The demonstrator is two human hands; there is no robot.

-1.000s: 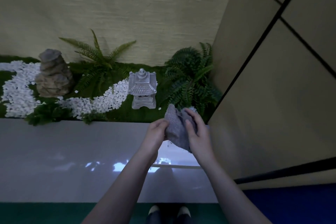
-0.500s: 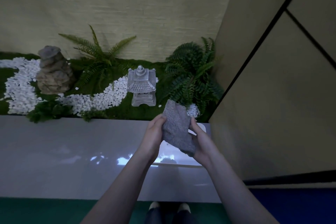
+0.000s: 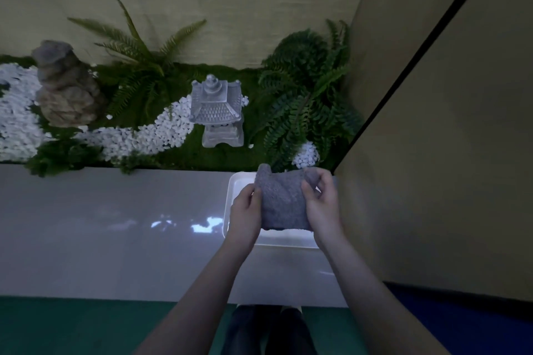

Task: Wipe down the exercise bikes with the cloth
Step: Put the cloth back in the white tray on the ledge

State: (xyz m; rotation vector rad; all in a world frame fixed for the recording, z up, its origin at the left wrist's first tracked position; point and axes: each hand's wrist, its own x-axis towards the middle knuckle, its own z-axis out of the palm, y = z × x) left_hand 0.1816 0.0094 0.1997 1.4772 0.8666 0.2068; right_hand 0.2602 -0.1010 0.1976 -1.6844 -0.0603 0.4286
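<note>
Two hands were on it: the left hand (image 3: 245, 210) and the right hand (image 3: 321, 204) held the grey, nubbly terry cloth (image 3: 284, 200) stretched flat between them, fingers and thumbs of each curled round a side edge. The cloth hung just above the shallow white plastic tray (image 3: 230, 196), which sat on the glossy pale grey ledge (image 3: 101, 225). Beyond the tray, past the far edge of the ledge, stood the small grey stone pagoda lantern (image 3: 220, 114), with a dark green fern (image 3: 305, 89) beyond the tray's far right corner and white pebbles (image 3: 144, 135) and a stacked brown rock (image 3: 65, 89) further off to the left. No exercise bike showed anywhere. By the look of it this was the preparing step, cloth being readied, wiping not yet begun. Next would call for keeping hold of the cloth and turning away from the tray to find a bike.
</note>
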